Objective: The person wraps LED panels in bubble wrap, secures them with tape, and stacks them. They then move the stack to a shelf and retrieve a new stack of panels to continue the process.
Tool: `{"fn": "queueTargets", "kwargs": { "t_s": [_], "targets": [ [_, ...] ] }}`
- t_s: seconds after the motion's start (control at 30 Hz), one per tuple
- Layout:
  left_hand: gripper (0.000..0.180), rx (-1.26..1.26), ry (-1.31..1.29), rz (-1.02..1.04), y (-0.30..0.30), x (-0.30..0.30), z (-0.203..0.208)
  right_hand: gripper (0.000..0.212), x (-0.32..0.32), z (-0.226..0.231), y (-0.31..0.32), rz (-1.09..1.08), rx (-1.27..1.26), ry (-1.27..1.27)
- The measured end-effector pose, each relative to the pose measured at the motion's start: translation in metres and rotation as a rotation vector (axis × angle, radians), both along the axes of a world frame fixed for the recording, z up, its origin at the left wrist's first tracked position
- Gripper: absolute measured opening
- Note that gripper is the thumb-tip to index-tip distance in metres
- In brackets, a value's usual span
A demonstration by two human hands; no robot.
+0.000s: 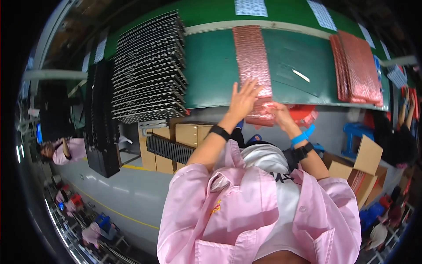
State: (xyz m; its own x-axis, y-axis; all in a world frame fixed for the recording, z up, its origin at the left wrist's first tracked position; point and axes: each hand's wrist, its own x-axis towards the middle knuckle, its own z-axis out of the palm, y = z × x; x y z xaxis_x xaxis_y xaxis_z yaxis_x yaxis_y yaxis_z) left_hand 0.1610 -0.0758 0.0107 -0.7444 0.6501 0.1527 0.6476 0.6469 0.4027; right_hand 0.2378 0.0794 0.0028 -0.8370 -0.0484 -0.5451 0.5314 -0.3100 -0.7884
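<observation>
Spread wide and nearly flat, the left hand (243, 103) is resting on the long pink bubble-wrap sleeve (251, 53), gripping nothing, while the right hand (283, 116) is bending its fingers in at the sleeve's near right edge and seems to be pinching it. The sleeve is lying lengthwise across the green tabletop (209, 75), its near end jutting past the front edge; whether that end is folded or a separate layer, I cannot tell. To the left a large bank of black slotted panels (147, 66) is standing, and well to the right a pile of flat pink bubble-wrap packs (362, 66) is lying. Judging by its look, the sleeve should be light, soft-skinned and a little slippery — anything inside is hiding from view — so the long edges are probably offering the best hold, with a flat palm steadying the middle.
</observation>
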Motion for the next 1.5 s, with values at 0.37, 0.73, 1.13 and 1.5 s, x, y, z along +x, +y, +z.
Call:
{"fn": "queueTargets", "kwargs": {
  "t_s": [0.37, 0.73, 1.13, 1.5],
  "targets": [
    [0.019, 0.277, 0.305, 0.653, -0.187, -0.008, 0.111, 0.017, -0.059, 0.081, 0.013, 0.253, 0.755, 0.191],
    [0.021, -0.105, 0.137, 0.707, -0.267, -0.003, 0.100, 0.015, -0.080, 0.086, -0.036, 0.400, 0.548, 0.365],
    [0.016, -0.301, 0.002, 0.598, -0.294, 0.013, 0.106, 0.019, -0.060, 0.086, 0.013, 0.500, 0.533, 0.370],
    [0.022, 0.253, 0.446, 0.320, -0.141, 0.075, 0.188, 0.023, -0.062, 0.123, -0.005, 0.625, 0.066, 0.164]
  ]
}}
